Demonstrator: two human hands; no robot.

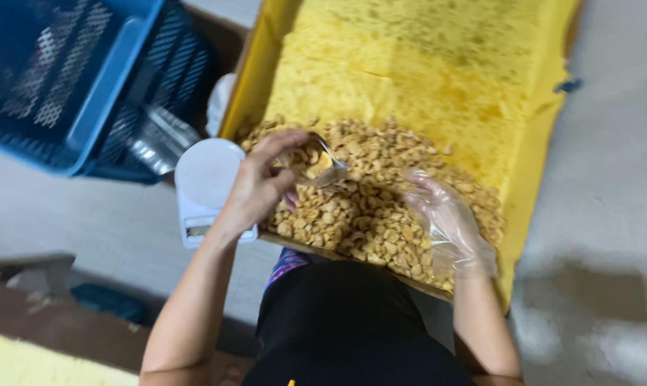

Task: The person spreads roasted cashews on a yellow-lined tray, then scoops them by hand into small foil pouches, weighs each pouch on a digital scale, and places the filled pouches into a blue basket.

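Scoop (322,166) in curled left hand (260,187)

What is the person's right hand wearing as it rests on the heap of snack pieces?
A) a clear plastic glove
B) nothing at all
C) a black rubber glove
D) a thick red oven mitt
A: the right hand shows through a thin, see-through plastic glove on the snack pieces.
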